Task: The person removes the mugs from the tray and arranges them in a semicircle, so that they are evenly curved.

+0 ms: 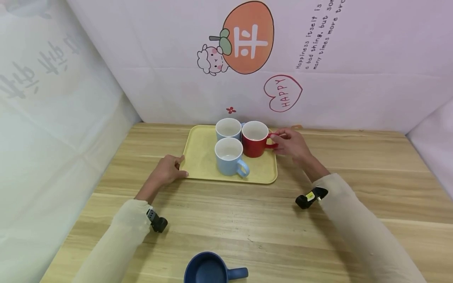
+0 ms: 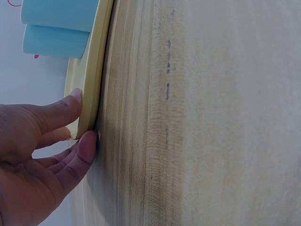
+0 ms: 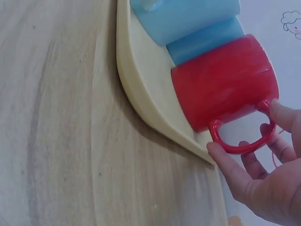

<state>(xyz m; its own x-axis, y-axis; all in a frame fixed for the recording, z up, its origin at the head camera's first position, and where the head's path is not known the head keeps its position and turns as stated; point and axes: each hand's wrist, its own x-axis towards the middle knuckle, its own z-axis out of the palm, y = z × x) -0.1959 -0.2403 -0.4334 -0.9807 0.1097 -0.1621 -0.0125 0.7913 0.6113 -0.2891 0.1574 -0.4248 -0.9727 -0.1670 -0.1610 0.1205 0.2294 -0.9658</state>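
Tray (image 1: 198, 157) lies on the table (image 1: 219, 220), bearing 2 light-blue mugs (image 1: 225, 166) and 1 red mug (image 1: 253, 149). The left hand (image 1: 169, 169) grips its left end with thumb and fingers; the right hand (image 1: 291, 144) pinches the red mug's handle (image 3: 240, 149).

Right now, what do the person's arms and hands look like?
The long sleeves are cream. Each has a small black gadget near its end; the right one has a yellow label. The left hand and right hand wear no gloves.

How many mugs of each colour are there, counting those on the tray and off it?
Light blue mugs: 2
Red mug: 1
Dark blue mug: 1
Total: 4
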